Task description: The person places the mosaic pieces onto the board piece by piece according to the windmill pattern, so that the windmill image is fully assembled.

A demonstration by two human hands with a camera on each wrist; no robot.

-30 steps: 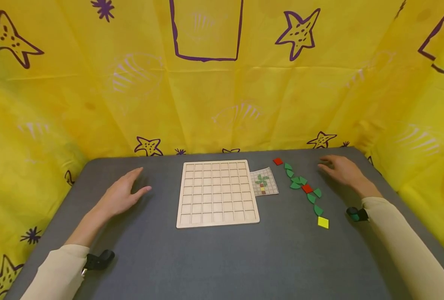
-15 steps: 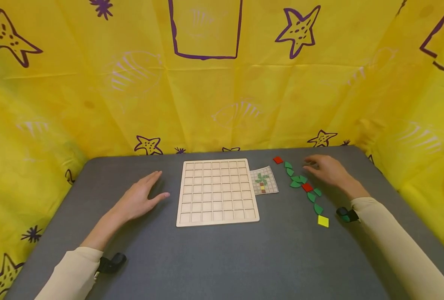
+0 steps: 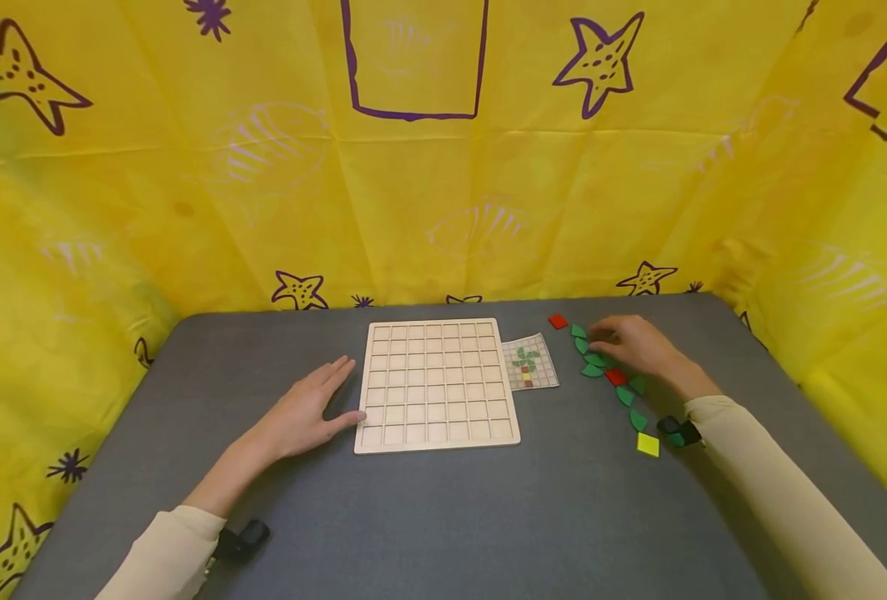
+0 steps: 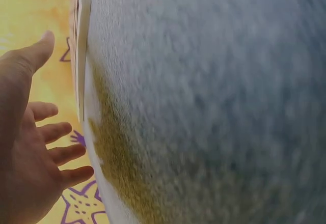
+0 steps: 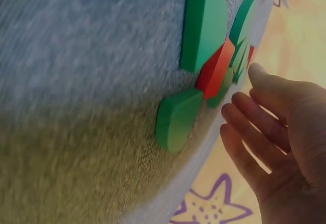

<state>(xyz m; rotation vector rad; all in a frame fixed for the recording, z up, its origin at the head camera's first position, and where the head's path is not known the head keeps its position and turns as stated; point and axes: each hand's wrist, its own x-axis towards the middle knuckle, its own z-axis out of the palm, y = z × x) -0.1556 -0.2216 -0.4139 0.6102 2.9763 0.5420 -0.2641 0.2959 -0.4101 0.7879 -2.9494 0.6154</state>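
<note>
Two hands [image 3: 301, 419] [image 3: 638, 344] spread, left at board [image 3: 438, 385] edge, right near green tiles [image 3: 592, 371], tabletop [image 3: 443, 525] between

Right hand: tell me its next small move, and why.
Probably lower the right hand to pinch a green piece: its fingers are near it and seem to hold nothing, the card shows green shapes, and no piece is on the board yet.

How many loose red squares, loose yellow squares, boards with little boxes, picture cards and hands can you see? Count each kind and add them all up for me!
Loose red squares: 2
Loose yellow square: 1
Board with little boxes: 1
Picture card: 1
Hands, left hand and right hand: 2
Total: 7
</note>
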